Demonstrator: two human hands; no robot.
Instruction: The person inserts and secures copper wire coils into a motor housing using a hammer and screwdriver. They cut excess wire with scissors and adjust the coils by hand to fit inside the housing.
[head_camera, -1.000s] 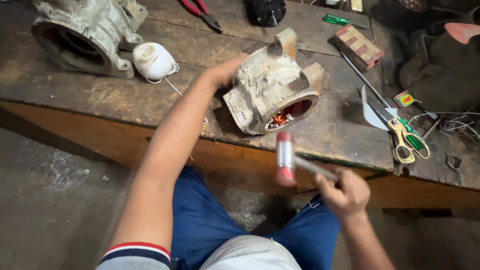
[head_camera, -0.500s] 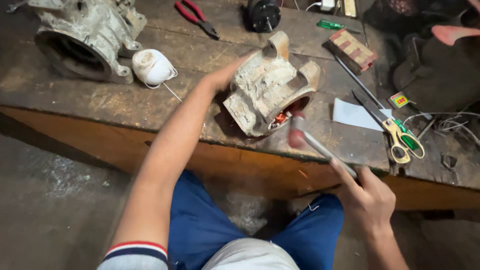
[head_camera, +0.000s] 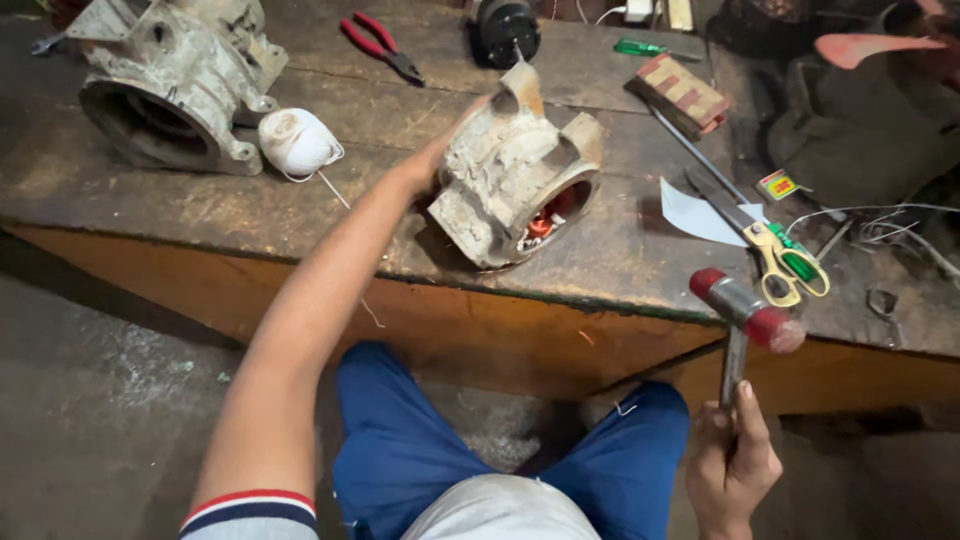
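- The wooden workbench (head_camera: 200, 215) is the landmark; the motor housing (head_camera: 515, 170) sits tilted near its front edge, propped by the left hand (head_camera: 440, 160), whose fingers lie against its back, their curl hidden.
- The hammer (head_camera: 745, 315) was at the housing's mouth a moment ago; now it is drawn back off the bench's front edge, between blows, I'd judge.
- The right hand (head_camera: 735, 465) wraps its handle tight.
- The housing looks pale, crusted and chipped, copper windings showing inside.
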